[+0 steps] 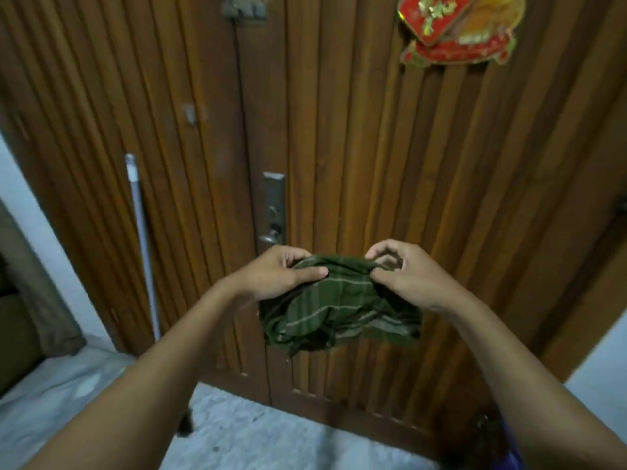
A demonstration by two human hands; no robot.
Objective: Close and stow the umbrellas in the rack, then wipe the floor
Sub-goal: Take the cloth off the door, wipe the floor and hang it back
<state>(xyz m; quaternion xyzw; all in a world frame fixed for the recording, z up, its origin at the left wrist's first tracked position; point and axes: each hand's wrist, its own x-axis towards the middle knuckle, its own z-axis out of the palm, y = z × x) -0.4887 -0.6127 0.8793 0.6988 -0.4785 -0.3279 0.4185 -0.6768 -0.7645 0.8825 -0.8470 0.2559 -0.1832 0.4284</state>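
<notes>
- The left hand (280,278) and the right hand (409,276) hold a green checked cloth (339,308) in the air between them, in front of the wooden door (373,147).
- The grip of each hand is closed on the upper edge of the cloth. The left thumb lies over the fabric, and the right thumb and fingers pinch a bunched corner.
- The rest of the cloth hangs down in loose folds. I judge the hands hold it by the edge to spread or refold it into a pad before wiping.
- The floor (258,429), pale and speckled, is near and well below the cloth; nothing touches it yet, so the wiping is not begun.
- No umbrella or rack is clear in view. A dark shape (475,435) at the near right foot of the door is too blurred to name.
- A white pole (142,239) leans on the door at the left, and the lock plate (273,208) is just beyond the left hand.
</notes>
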